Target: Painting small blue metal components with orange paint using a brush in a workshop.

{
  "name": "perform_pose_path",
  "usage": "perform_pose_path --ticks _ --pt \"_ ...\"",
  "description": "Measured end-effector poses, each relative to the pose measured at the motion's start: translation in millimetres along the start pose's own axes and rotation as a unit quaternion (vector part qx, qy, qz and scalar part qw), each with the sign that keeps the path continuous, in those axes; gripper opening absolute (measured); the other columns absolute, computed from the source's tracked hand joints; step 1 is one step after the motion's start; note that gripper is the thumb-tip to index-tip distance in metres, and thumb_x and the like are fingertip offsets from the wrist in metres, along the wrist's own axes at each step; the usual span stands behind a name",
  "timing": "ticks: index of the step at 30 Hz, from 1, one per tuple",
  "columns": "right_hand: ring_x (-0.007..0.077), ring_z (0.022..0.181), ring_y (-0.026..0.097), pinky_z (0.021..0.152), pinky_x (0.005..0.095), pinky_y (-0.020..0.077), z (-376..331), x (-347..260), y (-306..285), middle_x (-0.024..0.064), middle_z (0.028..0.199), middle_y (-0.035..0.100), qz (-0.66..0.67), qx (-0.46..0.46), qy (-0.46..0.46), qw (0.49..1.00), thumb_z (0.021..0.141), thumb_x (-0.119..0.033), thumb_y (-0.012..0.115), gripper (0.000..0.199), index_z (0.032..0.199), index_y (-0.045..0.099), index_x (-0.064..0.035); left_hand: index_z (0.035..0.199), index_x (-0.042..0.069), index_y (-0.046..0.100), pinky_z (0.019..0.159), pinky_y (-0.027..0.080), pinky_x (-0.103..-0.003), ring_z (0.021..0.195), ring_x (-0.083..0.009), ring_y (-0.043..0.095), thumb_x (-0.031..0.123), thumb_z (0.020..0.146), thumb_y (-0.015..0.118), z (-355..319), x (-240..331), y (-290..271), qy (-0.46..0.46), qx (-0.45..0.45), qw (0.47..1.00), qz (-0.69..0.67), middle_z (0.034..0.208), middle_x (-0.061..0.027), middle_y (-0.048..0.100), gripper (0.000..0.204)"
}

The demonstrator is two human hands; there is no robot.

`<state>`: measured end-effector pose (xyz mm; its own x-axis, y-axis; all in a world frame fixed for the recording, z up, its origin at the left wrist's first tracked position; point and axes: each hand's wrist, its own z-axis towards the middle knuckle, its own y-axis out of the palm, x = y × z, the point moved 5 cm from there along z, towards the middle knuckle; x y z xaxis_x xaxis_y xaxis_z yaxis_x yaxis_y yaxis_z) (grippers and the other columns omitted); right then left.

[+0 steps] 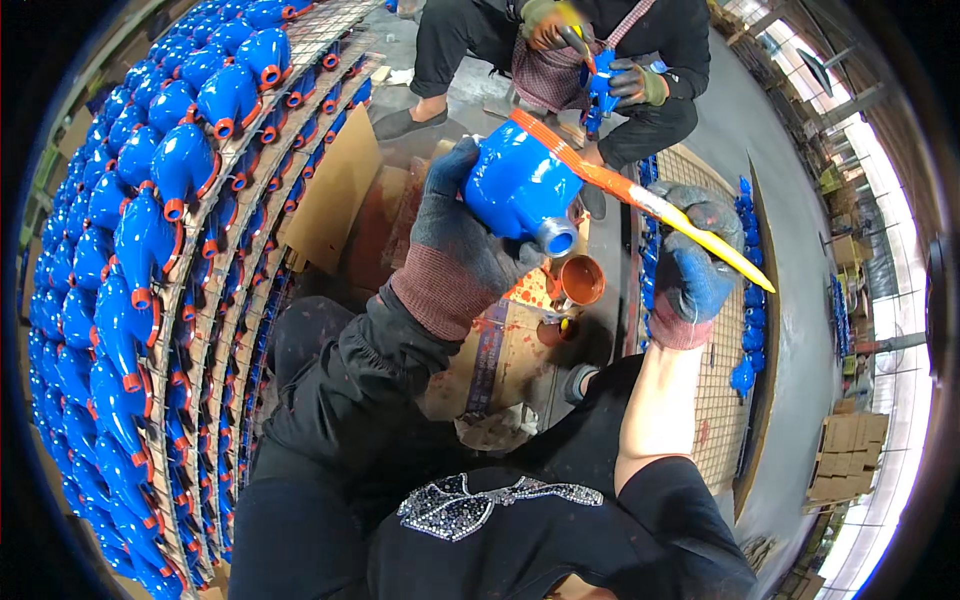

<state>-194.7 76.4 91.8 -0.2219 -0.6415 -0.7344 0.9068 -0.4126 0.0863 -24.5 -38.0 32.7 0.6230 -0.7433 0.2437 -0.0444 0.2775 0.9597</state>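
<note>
My left hand [455,240], in a dark glove with a reddish cuff, grips a glossy blue metal casting [515,185] from its left side and below. A round spout on the casting points down toward me, its rim bare of the orange seen on others. My right hand [697,250], also gloved, is closed round a paintbrush [625,190] with a yellow handle smeared orange. The orange bristles lie along the upper right edge of the casting. Below the casting stands a can of orange paint [583,280].
Stacked racks of blue castings with orange rims [180,165] rise on the left. Opposite sits a co-worker [600,60], with gloved hands on a blue part and a brush. A wire mesh rack [715,400] with blue parts lies right; cardboard boxes [848,455] stand beyond.
</note>
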Motion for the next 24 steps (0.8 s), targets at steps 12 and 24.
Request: perform_pose_path --ticks 12,24 --pt "0.0331 0.119 0.055 0.112 0.0473 0.0383 -8.0 65.5 -10.3 0.0156 0.117 0.061 0.254 0.066 0.108 0.959 0.077 -0.005 0.057 0.031 0.108 0.057 -0.0029 0.137 0.007 0.044 0.09 0.056 -0.048 0.108 -0.0356 0.062 0.059 0.089 0.052 -15.3 -17.6 -0.7 -0.136 -0.106 0.96 -0.222 0.125 -0.0191 0.058 0.071" --pt "0.0178 0.088 0.067 0.079 0.0275 0.0549 8.2 40.7 -21.3 0.0119 0.101 0.068 -0.031 0.081 0.165 0.982 0.081 0.0 0.07 0.033 0.113 0.062 0.0017 0.136 0.008 0.044 0.099 0.048 -0.047 0.118 -0.038 0.054 0.016 0.062 0.084 -26.0 -7.3 21.3 0.323 -0.096 0.51 0.791 0.127 -0.0185 0.052 0.085"
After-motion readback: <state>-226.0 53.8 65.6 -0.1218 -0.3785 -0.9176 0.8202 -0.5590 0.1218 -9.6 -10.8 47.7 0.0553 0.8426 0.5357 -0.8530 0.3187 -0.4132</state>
